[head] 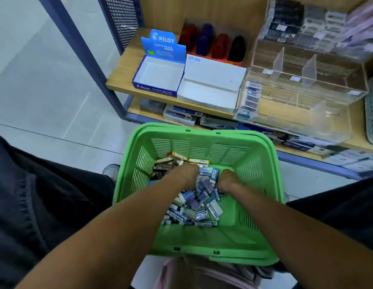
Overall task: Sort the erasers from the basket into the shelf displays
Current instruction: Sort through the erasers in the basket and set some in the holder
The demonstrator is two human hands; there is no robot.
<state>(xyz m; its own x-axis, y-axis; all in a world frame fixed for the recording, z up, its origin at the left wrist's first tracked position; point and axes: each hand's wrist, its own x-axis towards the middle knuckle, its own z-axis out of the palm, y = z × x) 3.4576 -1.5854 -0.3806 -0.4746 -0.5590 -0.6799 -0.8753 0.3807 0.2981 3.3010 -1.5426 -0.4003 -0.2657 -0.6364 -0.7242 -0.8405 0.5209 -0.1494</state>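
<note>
Small blue-and-white boxed erasers (194, 203) heap at lower centre of the frame in the green slatted plastic basket (262, 163), directly under both hands, the left hand (186, 172) and right hand (225, 180) equally near, fingers buried so their grip cannot be told.

Red, purple, black staplers (212, 43) in tray; grey perforated panel (124, 19).

The basket (262, 167) sits near, with erasers (194, 203) piled in it. Beyond it, on the shelf (123, 74), the open display box (160, 76) stands left of a second box (212, 84), with a divided case (306, 84) to the right.
</note>
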